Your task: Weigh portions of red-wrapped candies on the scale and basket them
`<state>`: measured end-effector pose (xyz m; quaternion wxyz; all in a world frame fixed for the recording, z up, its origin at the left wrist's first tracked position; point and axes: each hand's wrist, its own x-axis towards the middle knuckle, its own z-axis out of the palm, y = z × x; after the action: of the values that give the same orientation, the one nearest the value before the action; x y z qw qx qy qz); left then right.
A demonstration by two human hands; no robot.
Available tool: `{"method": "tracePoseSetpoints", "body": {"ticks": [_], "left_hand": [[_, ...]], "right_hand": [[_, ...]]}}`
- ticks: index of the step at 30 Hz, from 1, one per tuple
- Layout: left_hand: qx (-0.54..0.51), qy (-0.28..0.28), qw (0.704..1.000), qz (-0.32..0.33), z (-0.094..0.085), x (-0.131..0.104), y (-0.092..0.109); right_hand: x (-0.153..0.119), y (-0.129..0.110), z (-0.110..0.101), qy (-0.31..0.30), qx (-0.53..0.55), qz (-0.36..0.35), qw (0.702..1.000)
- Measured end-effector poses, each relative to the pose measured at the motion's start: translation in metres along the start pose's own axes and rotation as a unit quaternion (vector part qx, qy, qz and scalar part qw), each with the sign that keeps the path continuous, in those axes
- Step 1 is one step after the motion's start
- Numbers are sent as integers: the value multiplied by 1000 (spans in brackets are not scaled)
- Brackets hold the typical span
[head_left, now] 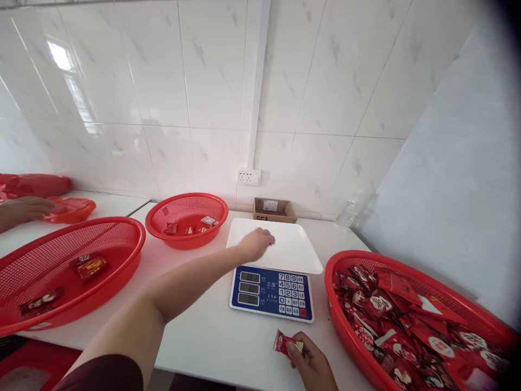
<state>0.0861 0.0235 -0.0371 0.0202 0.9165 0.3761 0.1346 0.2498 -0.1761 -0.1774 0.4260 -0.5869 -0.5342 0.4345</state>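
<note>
My left hand [256,244] is over the white weighing tray [288,247] of a digital scale [271,293]. Its fingers are curled together, and what they hold, if anything, is hidden. Low in front of the scale, my right hand [311,364] pinches a small red wrapped packet [281,342] between thumb and fingers. Beside it on the right stands a large red basket [334,304] heaped with red packets [378,304].
Two more red baskets, a small one [187,203] and a large one [136,239], hold a few packets each. Behind the scale is a cardboard box [280,217], with a clear plastic container [352,209] farther right. Another person's hand [28,209] touches red plastic bags [71,209].
</note>
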Motion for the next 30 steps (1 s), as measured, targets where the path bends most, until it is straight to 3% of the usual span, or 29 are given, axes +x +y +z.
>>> {"method": "tracePoseSetpoints", "body": {"ticks": [3, 6, 8, 11, 13, 15, 18, 22, 24, 27, 30], "left_hand": [[60, 69, 985, -148, -23, -15, -43], [85, 93, 963, -240, -36, -41, -79], [90, 82, 952, -281, -35, -61, -93], [96, 63, 941, -317, -21, -90, -98], [114, 111, 937, -312, -8, -103, -93], [116, 200, 933, -277, 5, -113, -81], [52, 314, 925, -207, 25, -122, -59], [-47, 392, 902, -176, 48, -131, -36], [-70, 407, 896, -162, 56, -134, -33], [-81, 408, 902, -115, 62, -136, -32], [-88, 415, 903, -70, 64, -136, -28]], "right_hand": [[1, -1, 0, -4, 3, 5, 1000], [1, -3, 0, -2, 1, 6, 1000], [0, -5, 1, 1, -7, 4, 1000], [-3, -7, 2, 3, -9, -6, 1000], [-3, -10, 4, 3, 6, -12, 1000], [1, -18, 7, 5, 35, -13, 999], [16, -45, 10, 22, 85, -8, 996], [45, -99, 13, 78, 163, -17, 983], [55, -120, 10, 67, 191, -34, 979], [59, -137, -7, 49, 89, -90, 991], [49, -137, -48, 106, -96, -125, 982]]}}
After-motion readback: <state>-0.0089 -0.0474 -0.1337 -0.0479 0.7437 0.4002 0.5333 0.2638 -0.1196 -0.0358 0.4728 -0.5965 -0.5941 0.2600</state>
